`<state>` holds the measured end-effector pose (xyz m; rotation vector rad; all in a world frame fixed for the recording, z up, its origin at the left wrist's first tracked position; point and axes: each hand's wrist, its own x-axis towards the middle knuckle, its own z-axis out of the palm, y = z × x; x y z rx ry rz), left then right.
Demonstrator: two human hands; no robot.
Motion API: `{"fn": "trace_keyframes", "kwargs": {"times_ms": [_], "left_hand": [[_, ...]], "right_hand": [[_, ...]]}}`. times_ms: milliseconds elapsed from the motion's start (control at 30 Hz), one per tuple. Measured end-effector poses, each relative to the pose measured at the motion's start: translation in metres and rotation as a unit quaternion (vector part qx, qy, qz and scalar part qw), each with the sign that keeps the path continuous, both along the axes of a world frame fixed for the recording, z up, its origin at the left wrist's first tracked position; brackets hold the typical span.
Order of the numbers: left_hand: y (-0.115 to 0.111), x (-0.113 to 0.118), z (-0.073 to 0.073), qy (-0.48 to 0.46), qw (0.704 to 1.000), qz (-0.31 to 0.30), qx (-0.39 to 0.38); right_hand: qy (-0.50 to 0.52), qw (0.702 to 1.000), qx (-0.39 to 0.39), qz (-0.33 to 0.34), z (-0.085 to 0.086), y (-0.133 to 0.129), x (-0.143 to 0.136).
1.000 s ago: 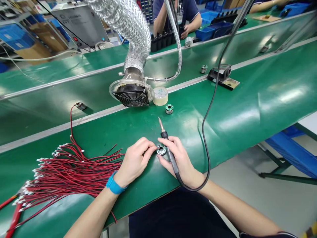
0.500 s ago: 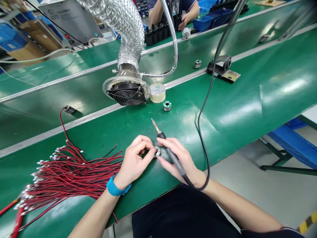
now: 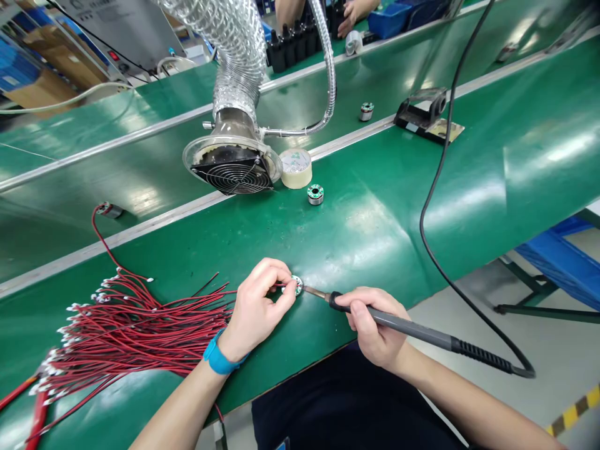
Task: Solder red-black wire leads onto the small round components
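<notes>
My left hand (image 3: 262,297), with a blue wristband, is closed in a pinch on a thin red wire (image 3: 278,285). The wire's end is at a small round part with a circuit board on top (image 3: 296,285), partly hidden by my fingertips. My right hand (image 3: 377,322) grips a soldering iron (image 3: 412,329), its tip pointing left and meeting the right edge of that round part. Left of my left hand lies a big bundle of red and black wires (image 3: 154,331) with white connectors. A similar round part (image 3: 315,194) stands farther back on the green bench.
A fume extractor (image 3: 237,169) on a silver hose hangs over the bench beside a roll of tape (image 3: 297,169). Farther right is a soldering iron stand (image 3: 426,115). The iron's black cable (image 3: 431,187) loops down on the right. Across the bench are a co-worker's hands (image 3: 349,17).
My right hand has moved right and turned the soldering iron from pointing up and away to pointing left, its tip now at the round part. My left hand stays at the part.
</notes>
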<state>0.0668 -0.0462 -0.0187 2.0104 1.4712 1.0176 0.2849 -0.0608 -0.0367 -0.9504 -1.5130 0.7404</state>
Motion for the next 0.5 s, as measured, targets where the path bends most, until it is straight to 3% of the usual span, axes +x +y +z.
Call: {"fn": "trace_keyframes", "kwargs": {"times_ms": [267,500], "left_hand": [[-0.0005,0.0003,-0.0018,0.007,1.000,-0.002,0.008],[-0.0005,0.0008,-0.0006,0.019,1.000,-0.003,0.017]], "right_hand": [[-0.010,1.000,-0.019,-0.001,-0.0003,0.0012,0.0006],[0.046,0.994,-0.097,0.025,-0.0059,0.0014,-0.0002]]}}
